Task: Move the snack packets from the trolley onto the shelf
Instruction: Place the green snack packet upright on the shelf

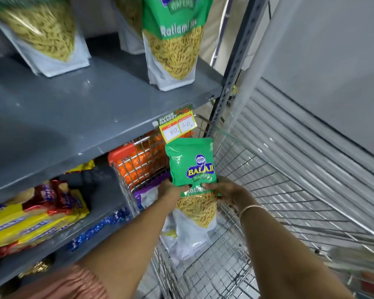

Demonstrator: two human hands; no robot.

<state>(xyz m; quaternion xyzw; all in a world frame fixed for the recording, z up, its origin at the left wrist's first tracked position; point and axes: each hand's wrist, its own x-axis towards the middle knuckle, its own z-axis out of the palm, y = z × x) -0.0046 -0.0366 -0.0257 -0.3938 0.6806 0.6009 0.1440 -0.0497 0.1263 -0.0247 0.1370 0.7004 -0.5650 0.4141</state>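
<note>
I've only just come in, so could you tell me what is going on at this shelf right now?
A person is restocking. Both hands, the left hand and the right hand, hold a green Balaji Ratlami sev packet upright above the wire trolley. It is not yet on the grey shelf, where matching packets already stand behind a price tag. At least one more packet lies in the trolley, and yellow packets fill the shelf below.

Shelf packet [173, 37] tops cut off — price tag [178, 127] print blurred.
</note>
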